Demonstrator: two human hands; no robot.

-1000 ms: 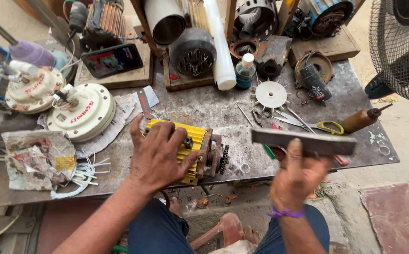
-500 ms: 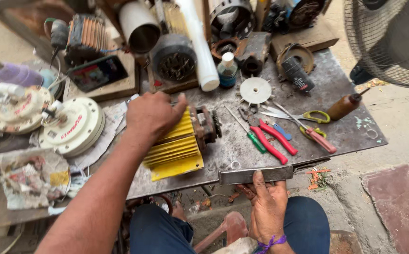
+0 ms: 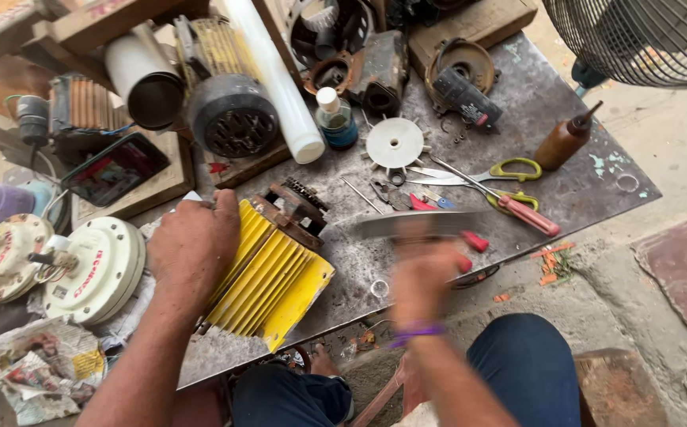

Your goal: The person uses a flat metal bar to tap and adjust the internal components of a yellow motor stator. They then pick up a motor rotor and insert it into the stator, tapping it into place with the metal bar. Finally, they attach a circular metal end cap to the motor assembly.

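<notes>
Your left hand pins the yellow motor housing; your right holds a flat metal bar just beside it.

Nearest you, your right hand (image 3: 422, 277) is blurred but closed around a flat grey metal bar (image 3: 414, 224), its long axis running left-right above the metal tabletop (image 3: 596, 190). The yellow finned motor housing (image 3: 272, 277) lies to that hand's left, tilted, its rusty coil end (image 3: 296, 209) pointing away from you. Your left hand (image 3: 193, 245) rests spread on the housing's upper left side. Further off lie red-handled pliers (image 3: 517, 209), yellow-handled scissors (image 3: 486, 172) and a white plastic fan impeller (image 3: 395, 144).
</notes>
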